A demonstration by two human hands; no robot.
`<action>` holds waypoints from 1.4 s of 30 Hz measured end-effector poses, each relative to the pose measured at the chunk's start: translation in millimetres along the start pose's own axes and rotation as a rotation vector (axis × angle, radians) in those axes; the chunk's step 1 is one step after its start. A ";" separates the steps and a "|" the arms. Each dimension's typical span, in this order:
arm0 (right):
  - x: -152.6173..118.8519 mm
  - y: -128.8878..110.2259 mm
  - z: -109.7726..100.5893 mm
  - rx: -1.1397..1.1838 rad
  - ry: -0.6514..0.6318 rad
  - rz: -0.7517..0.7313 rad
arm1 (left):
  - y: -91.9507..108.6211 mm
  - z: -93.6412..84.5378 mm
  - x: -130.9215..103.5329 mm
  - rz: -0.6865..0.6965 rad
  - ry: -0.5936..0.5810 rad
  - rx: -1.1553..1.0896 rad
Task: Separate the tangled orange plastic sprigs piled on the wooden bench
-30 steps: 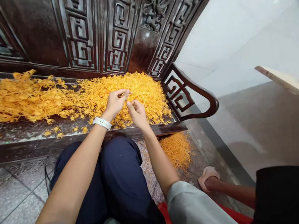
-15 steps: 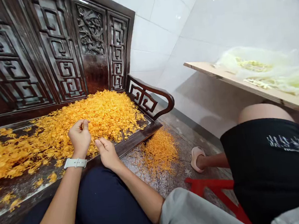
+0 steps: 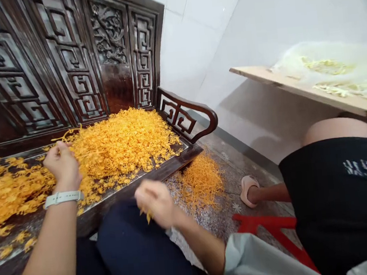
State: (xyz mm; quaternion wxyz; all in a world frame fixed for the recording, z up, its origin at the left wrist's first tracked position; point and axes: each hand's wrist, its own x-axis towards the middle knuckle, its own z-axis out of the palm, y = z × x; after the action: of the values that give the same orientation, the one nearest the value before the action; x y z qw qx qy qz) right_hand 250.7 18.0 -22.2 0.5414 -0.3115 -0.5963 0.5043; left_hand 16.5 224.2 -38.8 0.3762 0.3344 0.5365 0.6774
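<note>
My left hand, with a pale watch band at the wrist, is over the bench seat. Its fingers are pinched on a thin, branched orange strip that sticks out past the fingertips. Below and around it lies a big heap of small, many-legged orange pieces. My right hand is above my dark-trousered knee and slightly blurred. Its fingers are curled closed, and a bit of an orange piece hangs out beneath them; the rest of it is hidden in the fist.
The dark carved wooden bench has a curved armrest. Thin orange scraps lie piled on the floor. At right sit a person in black shorts, a red stool and a wooden board bearing pale pieces in clear plastic.
My left hand has moved left, and a branched orange strip now shows at its fingertips. My right hand has come down and right, off the bench edge, with orange showing beneath it.
</note>
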 end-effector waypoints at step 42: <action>145.4 12.3 -61.5 0.178 0.409 0.003 | 13.5 30.0 -48.3 -0.295 -0.397 -0.399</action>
State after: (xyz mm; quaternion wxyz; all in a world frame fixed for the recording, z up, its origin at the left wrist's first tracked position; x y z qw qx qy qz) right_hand 275.6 171.3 8.6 0.6757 -0.3593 -0.4268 0.4819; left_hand 63.9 194.6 -22.0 0.6257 0.2982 0.3521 0.6289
